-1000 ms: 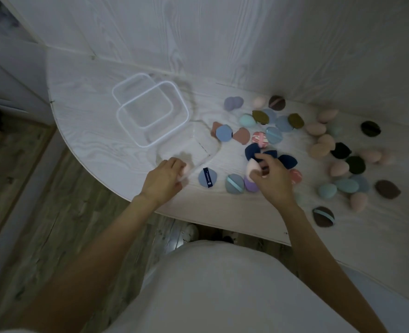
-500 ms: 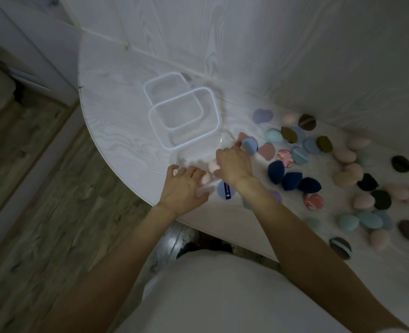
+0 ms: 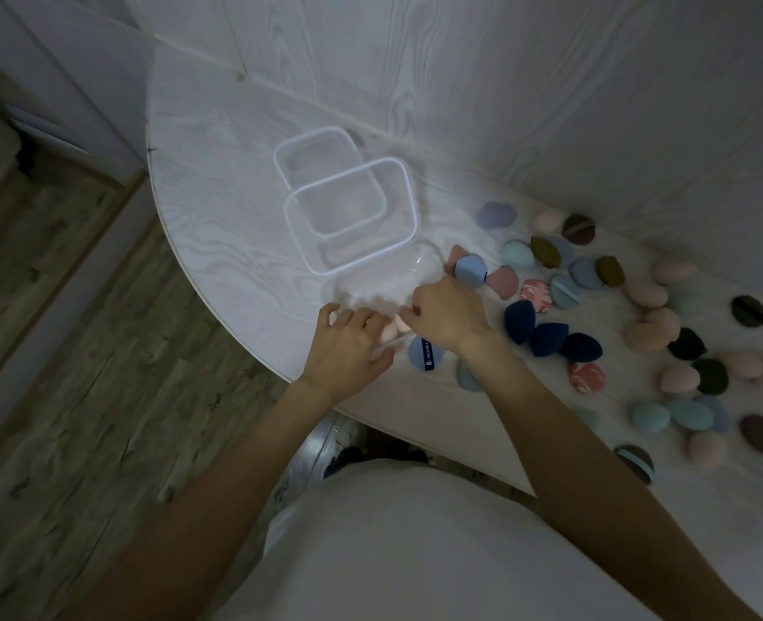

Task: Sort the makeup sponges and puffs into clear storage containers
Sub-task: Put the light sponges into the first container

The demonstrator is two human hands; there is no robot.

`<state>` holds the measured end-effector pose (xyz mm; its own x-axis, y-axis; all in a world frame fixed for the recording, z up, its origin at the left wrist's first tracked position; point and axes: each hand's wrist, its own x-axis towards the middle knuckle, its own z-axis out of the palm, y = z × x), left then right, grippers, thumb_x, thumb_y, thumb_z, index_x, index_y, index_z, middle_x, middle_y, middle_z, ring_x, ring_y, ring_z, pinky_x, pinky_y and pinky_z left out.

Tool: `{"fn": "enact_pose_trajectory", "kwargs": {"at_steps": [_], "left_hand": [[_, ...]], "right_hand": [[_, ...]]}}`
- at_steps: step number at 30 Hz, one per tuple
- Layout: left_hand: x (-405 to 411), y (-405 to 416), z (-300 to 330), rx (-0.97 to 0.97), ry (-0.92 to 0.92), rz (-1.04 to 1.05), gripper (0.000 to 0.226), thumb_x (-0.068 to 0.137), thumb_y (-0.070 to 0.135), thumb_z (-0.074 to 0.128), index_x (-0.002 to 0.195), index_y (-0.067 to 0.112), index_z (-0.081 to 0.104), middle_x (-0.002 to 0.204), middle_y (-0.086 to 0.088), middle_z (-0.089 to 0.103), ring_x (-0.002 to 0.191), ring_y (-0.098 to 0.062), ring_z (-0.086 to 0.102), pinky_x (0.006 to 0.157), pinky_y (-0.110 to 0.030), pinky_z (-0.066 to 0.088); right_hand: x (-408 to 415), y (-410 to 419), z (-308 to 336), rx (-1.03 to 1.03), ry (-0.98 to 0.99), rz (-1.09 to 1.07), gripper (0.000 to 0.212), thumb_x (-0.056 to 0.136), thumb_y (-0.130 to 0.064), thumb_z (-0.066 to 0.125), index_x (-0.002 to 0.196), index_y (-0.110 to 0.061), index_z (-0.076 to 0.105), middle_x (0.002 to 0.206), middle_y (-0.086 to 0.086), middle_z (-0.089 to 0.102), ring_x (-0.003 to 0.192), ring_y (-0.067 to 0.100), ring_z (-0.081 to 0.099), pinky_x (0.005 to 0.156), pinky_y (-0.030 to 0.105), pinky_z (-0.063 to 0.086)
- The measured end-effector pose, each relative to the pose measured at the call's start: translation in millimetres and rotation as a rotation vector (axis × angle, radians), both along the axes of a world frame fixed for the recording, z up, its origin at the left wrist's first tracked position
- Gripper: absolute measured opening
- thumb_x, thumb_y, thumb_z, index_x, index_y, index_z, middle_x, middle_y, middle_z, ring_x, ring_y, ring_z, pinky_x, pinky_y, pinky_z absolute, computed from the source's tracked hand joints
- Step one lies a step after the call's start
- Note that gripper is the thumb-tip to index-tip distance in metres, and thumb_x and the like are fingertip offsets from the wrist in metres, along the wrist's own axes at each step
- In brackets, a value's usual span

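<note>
A small clear container [image 3: 384, 284] stands near the table's front edge, hard to make out. My left hand [image 3: 348, 347] grips its near side, fingers curled over the wall. My right hand [image 3: 446, 316] reaches over it from the right, fingertips curled down on a pale pink sponge [image 3: 401, 324]. That sponge lies beside another pink sponge [image 3: 386, 334] inside the container. Many sponges and puffs lie loose to the right, among them a blue puff [image 3: 422, 354], navy sponges [image 3: 547, 338] and peach sponges [image 3: 650, 329].
Two clear containers with white rims [image 3: 408, 190] sit overlapping at the back, close to the wall. The rounded table edge [image 3: 236, 324] drops to a wood floor on the left. Dark and teal sponges spread toward the far right.
My right hand picked a pale pink sponge from the pile and carried it left to the small clear container. The left hand stayed on that container. The view swung left.
</note>
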<state>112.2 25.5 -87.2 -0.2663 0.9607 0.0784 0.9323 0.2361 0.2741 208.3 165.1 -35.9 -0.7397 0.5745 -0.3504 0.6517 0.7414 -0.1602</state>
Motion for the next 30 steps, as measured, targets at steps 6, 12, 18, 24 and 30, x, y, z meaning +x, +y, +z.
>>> {"fn": "enact_pose_trajectory", "kwargs": {"at_steps": [6,12,18,24,30], "left_hand": [[-0.4,-0.2,0.9,-0.026,-0.009,-0.001,0.044,0.077,0.048,0.044,0.104,0.019,0.064,0.092,0.002,0.066,0.079,-0.020,0.062,0.092,-0.036,0.026],[-0.9,-1.5,3.0,-0.022,-0.029,-0.005,0.048,0.077,0.051,0.043,0.105,0.018,0.064,0.096,0.001,0.067,0.082,-0.021,0.063,0.094,-0.035,0.025],[-1.4,-3.5,4.0,-0.005,-0.048,0.001,0.049,0.078,0.051,0.043,0.108,0.018,0.063,0.098,0.000,0.066,0.086,-0.022,0.061,0.095,-0.036,0.031],[-2.7,-0.9,8.9,0.037,-0.078,0.006,0.044,0.078,0.046,0.047,0.106,0.016,0.063,0.098,0.000,0.067,0.083,-0.022,0.062,0.086,-0.036,0.042],[-7.4,4.7,9.0,-0.001,-0.118,-0.034,0.041,0.078,0.042,0.049,0.099,0.011,0.066,0.087,-0.004,0.068,0.073,-0.024,0.063,0.072,-0.032,0.046]], "right_hand": [[3.2,1.0,-3.1,-0.058,0.087,-0.141,0.030,0.093,-0.026,0.045,0.073,-0.006,0.055,0.074,0.007,0.055,0.069,0.023,0.052,0.054,0.029,0.032],[5.0,-0.7,-7.1,-0.079,0.148,-0.144,0.018,0.092,-0.025,0.048,0.094,-0.008,0.056,0.084,0.009,0.063,0.073,0.025,0.057,0.057,0.034,0.042],[5.0,-0.9,-8.2,-0.091,0.191,-0.145,0.019,0.093,-0.022,0.047,0.098,-0.012,0.062,0.092,0.007,0.066,0.079,0.023,0.058,0.058,0.029,0.039],[7.1,-1.7,-5.2,-0.030,0.214,-0.132,0.019,0.092,-0.021,0.046,0.097,-0.012,0.062,0.089,0.007,0.066,0.077,0.022,0.057,0.056,0.029,0.034],[12.4,-4.2,-6.1,0.021,0.230,-0.053,0.020,0.090,-0.019,0.048,0.098,-0.014,0.065,0.092,0.007,0.067,0.083,0.025,0.056,0.062,0.030,0.034]]}}
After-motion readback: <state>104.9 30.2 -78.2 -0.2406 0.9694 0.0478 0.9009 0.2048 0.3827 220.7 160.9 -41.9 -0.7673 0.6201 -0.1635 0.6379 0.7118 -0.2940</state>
